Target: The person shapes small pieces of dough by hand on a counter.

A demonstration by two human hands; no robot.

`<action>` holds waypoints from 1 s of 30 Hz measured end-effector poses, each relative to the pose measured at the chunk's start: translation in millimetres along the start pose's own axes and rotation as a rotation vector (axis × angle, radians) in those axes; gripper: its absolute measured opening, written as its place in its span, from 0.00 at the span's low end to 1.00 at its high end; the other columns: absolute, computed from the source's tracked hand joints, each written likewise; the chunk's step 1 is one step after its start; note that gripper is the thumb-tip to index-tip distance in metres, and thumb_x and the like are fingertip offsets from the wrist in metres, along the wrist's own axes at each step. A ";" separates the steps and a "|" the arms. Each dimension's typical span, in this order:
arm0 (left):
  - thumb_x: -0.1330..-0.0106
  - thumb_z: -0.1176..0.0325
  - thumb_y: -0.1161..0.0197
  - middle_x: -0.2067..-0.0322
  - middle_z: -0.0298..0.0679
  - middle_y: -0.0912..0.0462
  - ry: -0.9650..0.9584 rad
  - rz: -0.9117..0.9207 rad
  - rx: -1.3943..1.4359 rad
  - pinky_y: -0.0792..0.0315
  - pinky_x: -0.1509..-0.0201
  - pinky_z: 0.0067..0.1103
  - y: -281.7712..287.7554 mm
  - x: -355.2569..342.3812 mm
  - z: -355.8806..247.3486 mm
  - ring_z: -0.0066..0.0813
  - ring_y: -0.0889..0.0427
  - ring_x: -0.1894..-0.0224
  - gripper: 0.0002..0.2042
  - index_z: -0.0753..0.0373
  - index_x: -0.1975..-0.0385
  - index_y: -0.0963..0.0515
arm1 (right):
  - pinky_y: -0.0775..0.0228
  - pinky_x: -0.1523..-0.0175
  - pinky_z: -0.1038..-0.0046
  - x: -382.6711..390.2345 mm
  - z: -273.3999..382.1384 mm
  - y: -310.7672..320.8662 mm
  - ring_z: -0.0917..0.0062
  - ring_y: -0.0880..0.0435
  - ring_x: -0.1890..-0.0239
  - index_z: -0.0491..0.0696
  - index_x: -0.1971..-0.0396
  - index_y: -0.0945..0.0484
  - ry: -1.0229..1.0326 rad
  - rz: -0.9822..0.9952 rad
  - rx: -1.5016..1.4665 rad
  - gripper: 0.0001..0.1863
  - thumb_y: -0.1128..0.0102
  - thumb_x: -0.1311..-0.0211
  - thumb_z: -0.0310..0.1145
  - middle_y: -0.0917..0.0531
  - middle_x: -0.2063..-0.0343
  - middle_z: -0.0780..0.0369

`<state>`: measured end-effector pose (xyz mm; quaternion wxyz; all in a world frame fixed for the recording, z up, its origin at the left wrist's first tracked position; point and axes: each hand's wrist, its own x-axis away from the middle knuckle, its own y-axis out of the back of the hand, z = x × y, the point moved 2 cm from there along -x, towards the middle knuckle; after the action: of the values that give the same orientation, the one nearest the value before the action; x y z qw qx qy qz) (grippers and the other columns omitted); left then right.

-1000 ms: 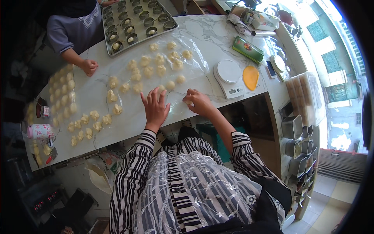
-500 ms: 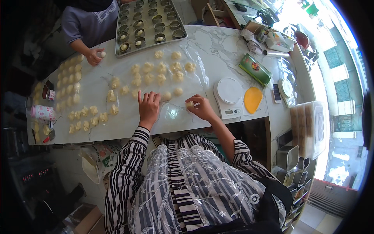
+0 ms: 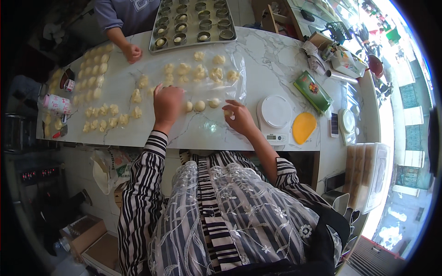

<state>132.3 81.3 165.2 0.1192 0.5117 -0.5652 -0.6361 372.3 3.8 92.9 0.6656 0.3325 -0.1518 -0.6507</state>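
Observation:
My left hand (image 3: 168,103), blurred, reaches over the dough pieces on the plastic sheet (image 3: 237,62), its fingertips near the rough pieces; whether it holds anything is unclear. My right hand (image 3: 235,115) pinches a small pale dough piece (image 3: 227,113), just left of the white digital scale (image 3: 275,112). Between my hands lie several smooth dough balls (image 3: 199,106). Rougher dough lumps (image 3: 199,72) sit behind them, with more rough pieces (image 3: 113,122) at the left on the marble counter (image 3: 260,57).
A co-worker's hand (image 3: 132,54) is near a metal tray (image 3: 230,25) with ring moulds. A yellow scraper (image 3: 304,128), green box (image 3: 313,92), phone (image 3: 333,125) and second scale (image 3: 347,124) are at right, plastic containers (image 3: 363,175) below. Pink-and-white container (image 3: 56,103) stands at left.
My left hand has moved left and farther back across the sheet. My right hand stays pinched on dough. The co-worker's hand, which held a ball, is now closed. The whole view has shifted.

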 end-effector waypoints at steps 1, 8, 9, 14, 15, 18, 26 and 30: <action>0.37 0.66 0.41 0.71 0.33 0.22 -0.017 -0.043 -0.005 0.37 0.41 0.35 3.3 -6.4 1.7 0.32 0.23 0.63 0.04 0.57 0.69 0.25 | 0.25 0.53 0.65 -5.5 5.4 0.9 0.59 0.20 0.55 0.45 0.64 0.18 0.023 -0.018 0.037 0.13 0.41 0.54 0.24 0.20 0.53 0.55; 0.36 0.65 0.42 0.70 0.31 0.21 0.003 -0.069 -0.024 0.37 0.41 0.34 11.0 -31.1 2.8 0.31 0.22 0.63 0.04 0.57 0.68 0.25 | 0.26 0.54 0.63 -22.4 16.5 -3.3 0.59 0.20 0.59 0.44 0.63 0.19 -0.010 0.261 0.078 0.14 0.41 0.54 0.24 0.21 0.60 0.56; 0.35 0.65 0.42 0.70 0.31 0.21 -0.018 -0.068 -0.026 0.37 0.41 0.34 11.9 -34.0 2.0 0.31 0.22 0.63 0.04 0.57 0.69 0.25 | 0.26 0.53 0.64 -24.4 11.6 -2.3 0.59 0.20 0.58 0.44 0.63 0.19 -0.025 0.191 0.095 0.14 0.41 0.54 0.24 0.21 0.59 0.56; 0.35 0.65 0.43 0.70 0.31 0.21 -0.066 -0.022 -0.014 0.36 0.42 0.33 14.2 -39.7 1.7 0.31 0.22 0.63 0.05 0.57 0.69 0.26 | 0.26 0.52 0.64 -37.5 -7.8 1.0 0.63 0.23 0.54 0.47 0.64 0.17 -0.041 0.037 0.231 0.14 0.44 0.53 0.23 0.21 0.60 0.58; 0.35 0.65 0.43 0.70 0.32 0.21 -0.081 -0.020 -0.015 0.36 0.42 0.33 15.6 -40.6 2.8 0.32 0.22 0.63 0.05 0.57 0.69 0.26 | 0.27 0.51 0.64 -43.6 -8.6 -2.5 0.63 0.23 0.53 0.47 0.64 0.18 -0.036 0.103 0.280 0.15 0.45 0.53 0.22 0.21 0.60 0.59; 0.35 0.65 0.43 0.70 0.33 0.21 -0.102 -0.002 -0.013 0.35 0.43 0.34 16.4 -41.5 2.1 0.34 0.22 0.63 0.05 0.58 0.69 0.26 | 0.29 0.48 0.63 -46.0 -11.3 -3.4 0.62 0.24 0.52 0.49 0.58 0.20 -0.036 0.201 0.352 0.18 0.44 0.53 0.23 0.22 0.57 0.58; 0.36 0.65 0.42 0.71 0.34 0.21 -0.090 0.140 0.062 0.35 0.43 0.34 22.0 -33.2 9.0 0.34 0.22 0.62 0.05 0.58 0.69 0.26 | 0.34 0.40 0.62 -23.9 5.1 22.7 0.56 0.30 0.43 0.52 0.39 0.34 -0.076 0.110 0.251 0.36 0.33 0.53 0.32 0.28 0.44 0.52; 0.39 0.64 0.40 0.63 0.35 0.22 -0.095 0.230 0.066 0.39 0.38 0.37 34.5 -17.5 -8.9 0.34 0.23 0.56 0.08 0.58 0.63 0.24 | 0.34 0.41 0.62 -13.4 3.4 30.6 0.56 0.29 0.43 0.53 0.41 0.33 -0.084 -0.042 0.112 0.34 0.34 0.51 0.34 0.28 0.45 0.52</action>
<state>132.4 77.3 204.7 0.1476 0.4165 -0.6456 -0.6229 392.1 13.8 118.0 0.6253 0.3446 -0.2086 -0.6684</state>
